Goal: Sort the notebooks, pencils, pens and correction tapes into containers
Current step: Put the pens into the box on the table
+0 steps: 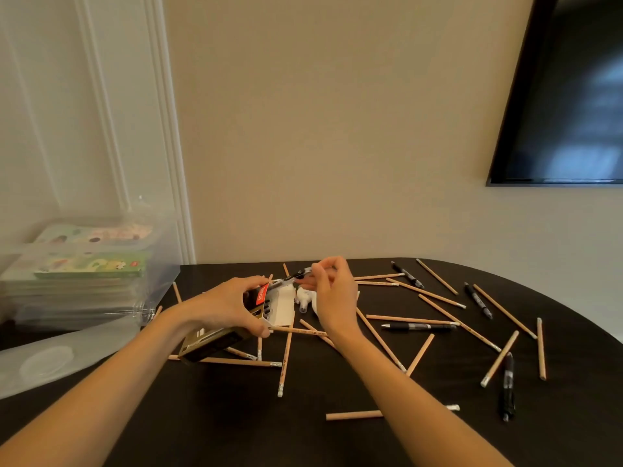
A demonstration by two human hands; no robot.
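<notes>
**A:** What's each hand got?

**B:** The left hand (226, 305) is curled round the box (215, 342), gripping its sides, with the open end tilted up and away. The right hand (333, 291) pinches a pen (296, 275) between thumb and fingertips, right at the box's mouth.

**A:** How should it go in?

**B:** I'd line it up with the dark pens showing inside, then slide it along the box's length rather than jab. Keep the white flap clear and the box steady, so nothing slips out.

**A:** And what's left?

**B:** More pens (418, 326) lie right of the box, among pencils (435, 294) scattered all round it. A correction tape (305, 296) sits just beyond its mouth. The notebooks (91, 264) are in the bin (158, 291), left of the box.
</notes>
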